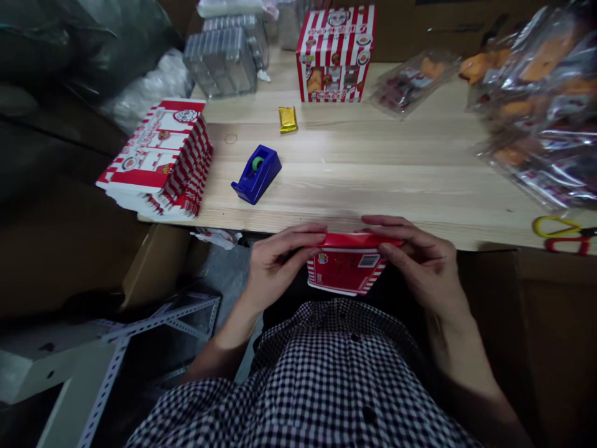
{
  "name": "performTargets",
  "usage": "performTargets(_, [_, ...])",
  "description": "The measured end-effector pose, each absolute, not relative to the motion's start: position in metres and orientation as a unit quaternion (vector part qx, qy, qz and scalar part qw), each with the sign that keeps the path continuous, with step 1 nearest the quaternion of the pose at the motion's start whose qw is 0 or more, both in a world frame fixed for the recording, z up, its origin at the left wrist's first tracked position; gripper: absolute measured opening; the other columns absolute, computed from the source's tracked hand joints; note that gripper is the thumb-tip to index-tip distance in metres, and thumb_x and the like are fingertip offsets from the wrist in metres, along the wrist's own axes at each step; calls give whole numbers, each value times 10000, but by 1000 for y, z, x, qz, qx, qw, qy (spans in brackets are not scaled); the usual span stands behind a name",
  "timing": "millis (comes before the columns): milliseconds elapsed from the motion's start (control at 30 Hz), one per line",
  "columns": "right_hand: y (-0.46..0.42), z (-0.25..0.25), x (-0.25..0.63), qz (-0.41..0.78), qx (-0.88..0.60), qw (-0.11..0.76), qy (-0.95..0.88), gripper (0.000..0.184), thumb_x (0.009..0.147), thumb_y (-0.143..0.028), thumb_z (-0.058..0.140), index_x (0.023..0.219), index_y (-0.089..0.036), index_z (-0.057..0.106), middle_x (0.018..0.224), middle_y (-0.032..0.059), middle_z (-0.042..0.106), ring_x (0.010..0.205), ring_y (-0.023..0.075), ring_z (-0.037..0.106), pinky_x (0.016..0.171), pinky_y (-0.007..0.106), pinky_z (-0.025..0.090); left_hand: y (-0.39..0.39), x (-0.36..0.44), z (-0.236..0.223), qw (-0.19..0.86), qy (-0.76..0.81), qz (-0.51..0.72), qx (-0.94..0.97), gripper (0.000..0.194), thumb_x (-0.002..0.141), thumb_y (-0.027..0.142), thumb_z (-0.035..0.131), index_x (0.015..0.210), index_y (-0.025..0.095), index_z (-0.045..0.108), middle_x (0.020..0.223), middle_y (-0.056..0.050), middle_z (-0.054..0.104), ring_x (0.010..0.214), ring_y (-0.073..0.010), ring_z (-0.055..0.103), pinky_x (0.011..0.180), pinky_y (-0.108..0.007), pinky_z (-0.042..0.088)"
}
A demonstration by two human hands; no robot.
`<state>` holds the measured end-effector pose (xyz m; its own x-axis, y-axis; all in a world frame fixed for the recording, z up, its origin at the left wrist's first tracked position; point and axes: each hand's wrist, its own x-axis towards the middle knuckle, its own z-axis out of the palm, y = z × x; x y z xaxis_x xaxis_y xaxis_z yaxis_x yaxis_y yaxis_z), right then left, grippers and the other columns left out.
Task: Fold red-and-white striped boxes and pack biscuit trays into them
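Observation:
A red and white striped cardboard box (347, 269), with a barcode on the side facing me, is held between my hands at the table's front edge. My left hand (282, 258) pinches its left end, thumb below and fingers over the top fold. At the right end, my right hand (420, 254) grips the same fold, its thumb on the near face and its fingers behind. The far side of the box is hidden. Beyond it on the table lie a blue tape dispenser (258, 175) with a green roll and a small gold packet (288, 119).
To the left is a stack of flat striped cartons (156, 155). Clear plastic cases (221, 59) and an assembled striped box (336, 53) stand at the back. Bagged orange toys (543, 106) are heaped at right, near yellow and red scissors (562, 235). A rubber band (231, 139) lies mid-left.

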<state>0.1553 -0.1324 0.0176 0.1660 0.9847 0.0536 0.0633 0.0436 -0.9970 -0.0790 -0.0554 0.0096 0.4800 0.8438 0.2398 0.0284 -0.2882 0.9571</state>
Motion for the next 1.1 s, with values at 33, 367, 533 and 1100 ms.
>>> performTargets(33, [-133,19,153,448,-542,533,-470,246,915,-335,670,1147,-396,723,1341,2,647,1212,294,620,998,474,544,-58,-80,12,480,305,405,715,267,872,137,683,1086,274,763,1202,-45,732,1103,-226,690,994,-409,557])
performTargets(367, [-148,-32,123,511,-555,503,-422,198,907,-288,680,1091,-282,752,1150,17,753,1106,224,691,987,390,552,-83,-82,-24,558,406,338,640,271,859,223,717,1130,212,723,1145,-68,743,1056,-196,693,944,-322,548])
performTargets(533, [-143,-37,122,495,-558,524,-410,177,869,-269,728,1045,-278,753,1096,15,768,1054,211,715,962,379,567,-78,-70,-26,644,409,311,567,325,863,287,715,1169,186,680,1160,-83,737,1001,-192,709,866,-298,570])
performTargets(1100, [-134,-40,113,571,-539,520,-335,314,830,-329,760,1132,-272,696,1140,40,761,1073,240,716,918,422,599,-73,-79,-25,636,426,324,556,295,857,264,716,1140,182,692,1130,-81,749,1023,-197,711,907,-307,568])
